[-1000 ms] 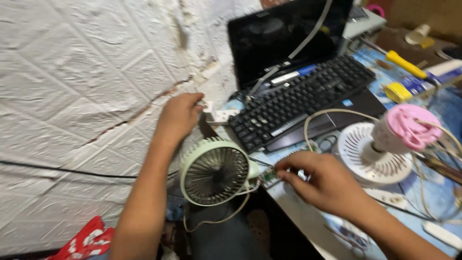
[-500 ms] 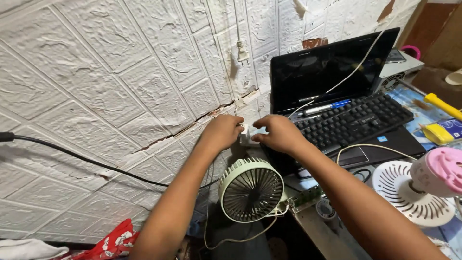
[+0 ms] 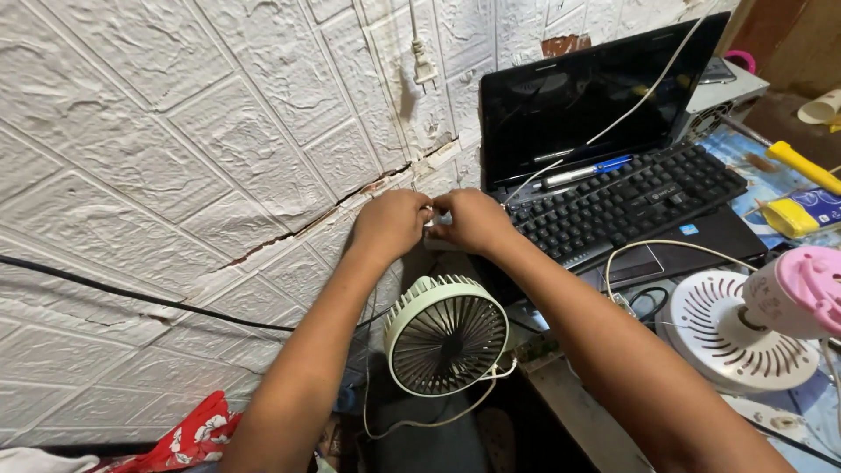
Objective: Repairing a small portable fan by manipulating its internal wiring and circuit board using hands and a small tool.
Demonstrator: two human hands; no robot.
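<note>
So both hands were up at the far edge of the bench, right against the white textured wall (image 3: 175, 175). The left hand (image 3: 392, 223) and the right hand (image 3: 473, 221) met fingertip to fingertip around a small pale object (image 3: 431, 226) between them, and both looked closed down narrow on it in a pinch. What that little thing was, I couldn't tell, the fingers hid nearly all of it. It sat just left of the black keyboard (image 3: 631, 200) resting on the open laptop (image 3: 604, 96), touching or almost touching the wall.

Nearer, between the two forearms, stood a small pale green desk fan (image 3: 447, 335), upright, grille facing out, with a thin white cord (image 3: 420, 420) looping down below it. Neither hand was on it. Off to the right sat a second white fan (image 3: 745, 328) with a pink part on top, well apart from the hands. A blue pen (image 3: 587, 172) lay at the far edge of the keyboard, and a white plug (image 3: 424, 63) hung on the wall above.

My read: the step in hand was some fiddly two-handed job on that small piece, like joining or seating something. The next move probably called for steady fingers and a careful, aligned push rather than force, since the spot was cramped between wall and laptop.
</note>
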